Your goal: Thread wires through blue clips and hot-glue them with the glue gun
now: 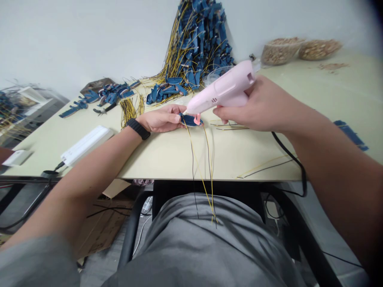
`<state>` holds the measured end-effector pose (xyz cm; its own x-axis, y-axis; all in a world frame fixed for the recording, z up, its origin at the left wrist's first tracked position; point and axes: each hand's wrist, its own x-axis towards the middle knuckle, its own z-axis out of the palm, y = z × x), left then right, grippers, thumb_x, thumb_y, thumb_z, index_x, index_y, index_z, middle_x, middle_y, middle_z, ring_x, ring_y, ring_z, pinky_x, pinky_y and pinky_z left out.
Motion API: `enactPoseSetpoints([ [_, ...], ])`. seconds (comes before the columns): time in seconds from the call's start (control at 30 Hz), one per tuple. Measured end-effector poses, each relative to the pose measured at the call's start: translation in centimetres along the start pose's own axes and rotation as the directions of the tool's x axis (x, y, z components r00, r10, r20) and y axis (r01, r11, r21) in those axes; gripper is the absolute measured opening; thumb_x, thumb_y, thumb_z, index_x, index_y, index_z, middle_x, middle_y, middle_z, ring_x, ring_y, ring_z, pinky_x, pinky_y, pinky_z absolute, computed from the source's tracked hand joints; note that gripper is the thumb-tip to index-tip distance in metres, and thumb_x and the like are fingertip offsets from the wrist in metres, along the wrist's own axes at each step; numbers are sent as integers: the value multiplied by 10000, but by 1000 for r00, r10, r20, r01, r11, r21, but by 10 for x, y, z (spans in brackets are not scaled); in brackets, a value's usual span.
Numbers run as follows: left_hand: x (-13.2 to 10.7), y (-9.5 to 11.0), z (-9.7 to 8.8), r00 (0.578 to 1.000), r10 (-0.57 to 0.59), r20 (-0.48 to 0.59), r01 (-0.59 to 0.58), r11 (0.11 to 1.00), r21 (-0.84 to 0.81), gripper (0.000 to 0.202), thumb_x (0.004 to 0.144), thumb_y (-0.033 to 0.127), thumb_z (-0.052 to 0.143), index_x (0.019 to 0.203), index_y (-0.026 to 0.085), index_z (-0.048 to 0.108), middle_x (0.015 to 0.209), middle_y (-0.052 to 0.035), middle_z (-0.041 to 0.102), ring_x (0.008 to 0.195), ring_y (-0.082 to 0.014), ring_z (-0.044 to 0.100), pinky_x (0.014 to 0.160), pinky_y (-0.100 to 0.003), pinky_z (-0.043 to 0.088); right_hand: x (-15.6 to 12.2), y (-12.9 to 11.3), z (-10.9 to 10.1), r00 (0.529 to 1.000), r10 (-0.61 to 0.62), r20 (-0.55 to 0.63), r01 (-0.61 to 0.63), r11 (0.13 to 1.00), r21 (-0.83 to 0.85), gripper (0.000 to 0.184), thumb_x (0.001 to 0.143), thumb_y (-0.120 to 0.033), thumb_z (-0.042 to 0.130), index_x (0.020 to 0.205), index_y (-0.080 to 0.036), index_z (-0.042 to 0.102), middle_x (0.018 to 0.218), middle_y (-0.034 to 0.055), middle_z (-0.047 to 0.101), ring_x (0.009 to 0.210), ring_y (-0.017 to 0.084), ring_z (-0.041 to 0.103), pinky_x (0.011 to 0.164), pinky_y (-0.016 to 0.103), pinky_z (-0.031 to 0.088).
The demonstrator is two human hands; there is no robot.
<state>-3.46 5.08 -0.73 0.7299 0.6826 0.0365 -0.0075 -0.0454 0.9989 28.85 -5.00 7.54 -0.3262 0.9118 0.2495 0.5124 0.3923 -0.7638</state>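
Note:
My right hand (257, 107) is closed around the handle of a pink hot glue gun (221, 87), its nozzle pointing left and down. Between the fingers of my left hand (164, 118) is a small curved blue part (191, 120) with yellow and black wires (208, 159) that hang over the table edge onto my lap. The glue gun's tip is at the left end of that part; whether it touches cannot be made out. The gun's pink stand (197, 118) overlaps the part from my viewpoint.
A tall heap of wired blue parts (203, 44) stands at the back, with smaller piles (113, 93) to the left. Cutting pliers (104, 109), a white power strip (86, 145) and a bundle of wires (128, 111) lie on the left. Bags of small tan pieces (281, 50) stand back right. Loose wires (269, 165) lie near the front edge.

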Motion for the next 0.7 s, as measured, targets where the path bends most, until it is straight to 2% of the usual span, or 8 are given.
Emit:
enactPoseSetpoints([
  [0.1,-1,2,3,1000,13,17,-13,1000,14,857,702,790,1276,1297,220,1043,1258,-142,1000,1274,-314,977,1236,-383,725,0,0,0,1000,4,-2,-4,1000,-16,202,883,-139,878,759,-266,782,779,2,751,762,227,710,721,370,526],
  [0.23,0,2,3,1000,20,20,-20,1000,18,888,697,802,1274,1299,195,1032,1266,-178,998,1299,-361,975,1267,-439,716,0,-3,0,1000,-11,1,11,1000,8,245,874,-117,866,742,-272,731,729,-30,684,708,186,631,677,353,482],
  [0.43,0,1,1,998,19,54,-20,1000,22,848,739,810,1251,1308,221,1029,1290,-158,1000,1344,-349,967,1224,-406,723,-3,-6,0,1000,26,-1,-26,998,-51,226,941,-104,884,819,-248,760,816,35,735,792,214,634,747,378,543],
  [0.6,-1,2,3,997,29,68,-31,999,25,838,748,815,1242,1320,238,1035,1323,-151,1000,1280,-312,971,1093,-350,736,-5,-7,-2,999,29,-15,-29,999,-38,250,913,-141,926,812,-263,733,789,37,724,777,219,625,733,380,556],
  [0.7,-1,2,3,996,41,75,-43,999,28,857,754,842,1222,1325,231,1031,1353,-168,996,1281,-321,969,1064,-347,739,-5,-6,-2,1000,25,-10,-25,1000,-4,245,859,-139,917,808,-275,720,791,26,736,755,218,638,700,377,537],
])
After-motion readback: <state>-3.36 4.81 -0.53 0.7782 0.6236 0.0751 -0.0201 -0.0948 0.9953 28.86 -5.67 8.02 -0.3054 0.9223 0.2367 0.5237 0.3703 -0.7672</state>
